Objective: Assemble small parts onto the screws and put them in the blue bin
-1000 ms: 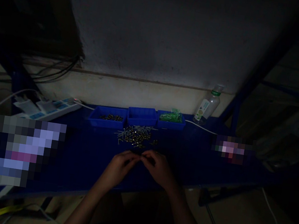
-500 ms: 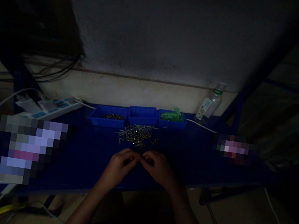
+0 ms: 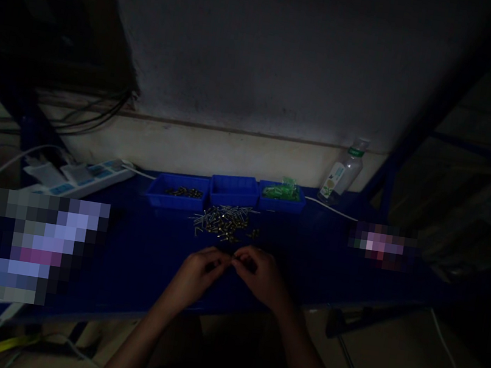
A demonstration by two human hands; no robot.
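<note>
Head view, dim light. Nearest: both forearms come up from below, and the left hand (image 3: 196,272) and right hand (image 3: 260,275) meet fingertip to fingertip just above the front part of the blue worktop (image 3: 136,266). Both are curled closed, pinching something tiny between them (too small and dark to name; likely one of the small metal parts). Judgement: work this fine goes best kept low over the worktop, so a slip drops the piece onto the blue surface and not off the front edge, which runs close under the wrists.

Just beyond the fingertips, the loose pile of small metal parts (image 3: 222,223) lies scattered; short reach, nothing between.

Behind it, three blue trays in a row: left tray (image 3: 174,193) with dark bits, middle tray (image 3: 233,189), right tray (image 3: 281,195) with green pieces.

Far right, a plastic bottle (image 3: 341,175) stands by the wall; far left, a power strip (image 3: 84,178) with cables. Open worktop on both sides of the hands.
</note>
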